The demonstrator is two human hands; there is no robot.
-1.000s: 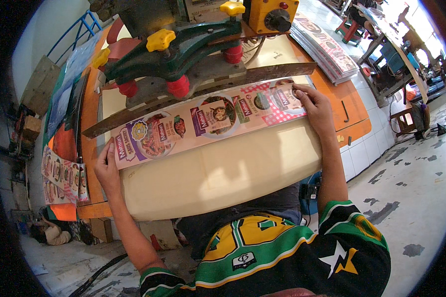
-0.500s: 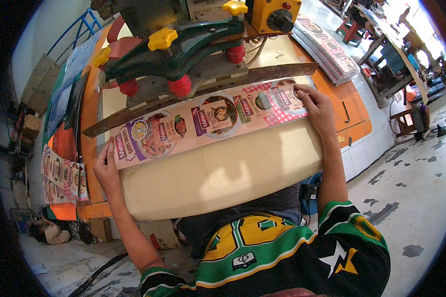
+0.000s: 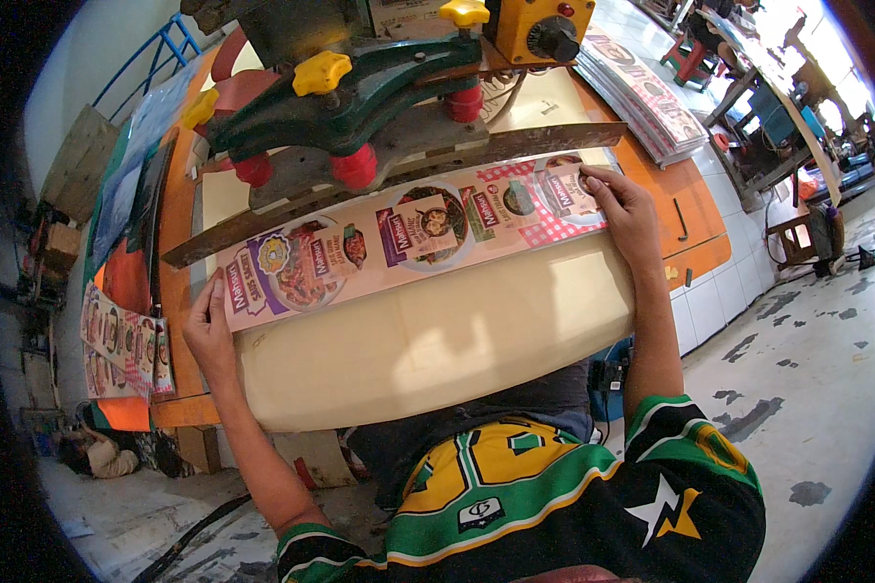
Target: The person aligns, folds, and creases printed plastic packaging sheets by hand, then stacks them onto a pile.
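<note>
A long printed plastic strip (image 3: 369,248) with food pictures lies across a cream work surface (image 3: 447,321), its far edge close to the machine's long metal bar (image 3: 515,146). My left hand (image 3: 207,325) pinches the strip's left end between thumb and fingers. At the strip's right end my right hand (image 3: 620,209) grips the far corner, thumb on top. Above the strip stands the dark green press head (image 3: 360,107) with red feet and yellow knobs.
On the orange table at the far right lies a stack of printed sheets (image 3: 642,97). A hex key (image 3: 681,221) rests near its right edge. More printed strips (image 3: 126,340) lie at the left. A yellow control box (image 3: 542,31) with a black dial sits behind.
Almost nothing differs. Both hands keep hold of the strip's ends, and the strip stays in nearly the same place by the bar.
</note>
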